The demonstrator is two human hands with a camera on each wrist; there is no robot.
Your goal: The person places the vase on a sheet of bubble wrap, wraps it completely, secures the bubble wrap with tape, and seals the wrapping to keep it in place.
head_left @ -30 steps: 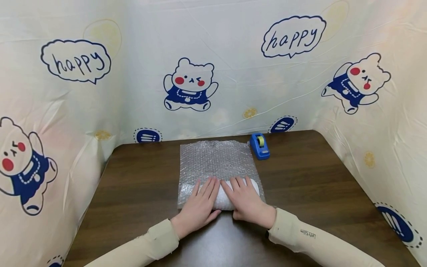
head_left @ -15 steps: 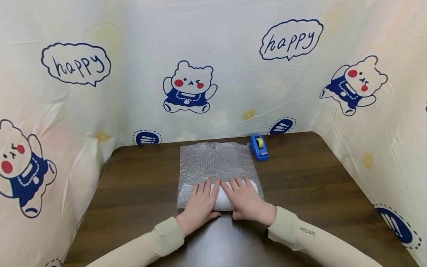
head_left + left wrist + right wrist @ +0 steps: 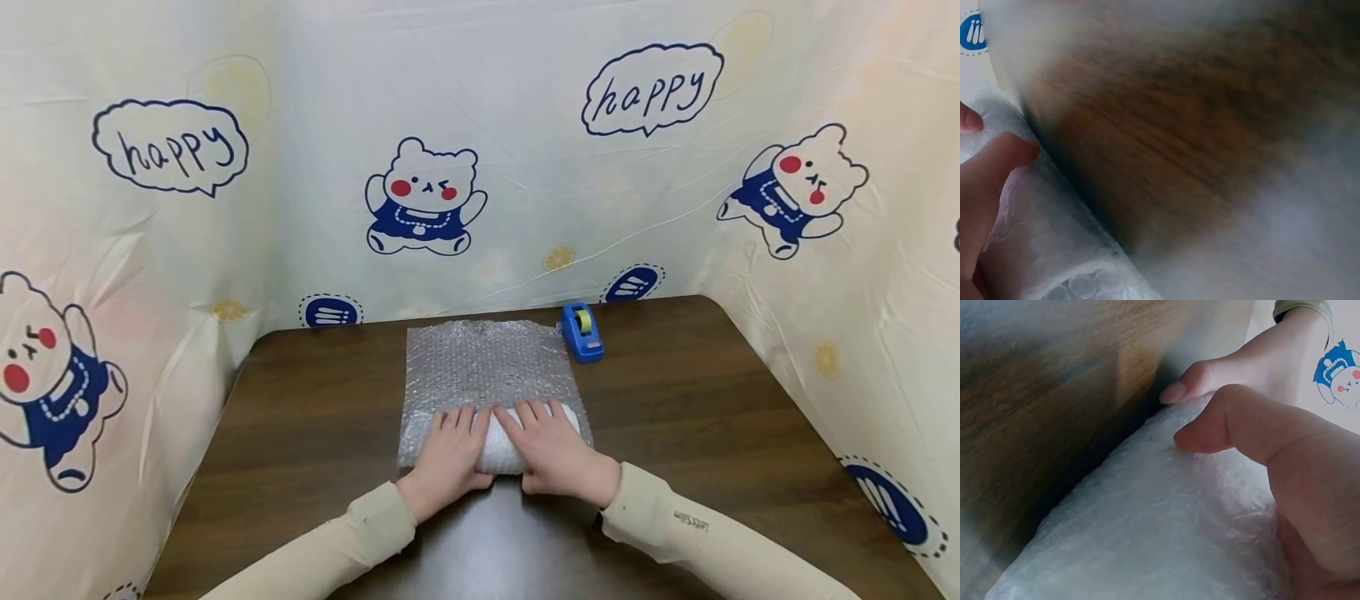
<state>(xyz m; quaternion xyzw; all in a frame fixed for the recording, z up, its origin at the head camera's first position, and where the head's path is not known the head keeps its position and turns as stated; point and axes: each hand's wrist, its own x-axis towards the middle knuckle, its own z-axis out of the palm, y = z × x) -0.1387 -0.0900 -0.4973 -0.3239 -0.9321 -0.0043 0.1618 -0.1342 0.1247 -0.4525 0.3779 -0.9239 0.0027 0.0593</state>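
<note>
A sheet of clear bubble wrap (image 3: 487,362) lies flat on the table, its near end folded over a white, rounded bundle (image 3: 500,450). What is inside the bundle cannot be made out. My left hand (image 3: 448,454) grips the left part of this fold, fingers bent over the top and thumb at the near side. Beside it my right hand (image 3: 553,446) holds the right part the same way. Both wrist views show a thumb pressing the bubble wrap (image 3: 1054,219), and in the right wrist view the wrapped roll (image 3: 1147,519) fills the space under the right hand.
A blue tape dispenser (image 3: 582,333) with yellow tape stands by the sheet's far right corner. The dark wooden table (image 3: 315,400) is bordered at the back and sides by a pale printed cloth (image 3: 525,208).
My left hand's fingers have bent and drawn back over the bundle; they reached farther forward before. My right hand stays in place. The view has tilted slightly.
</note>
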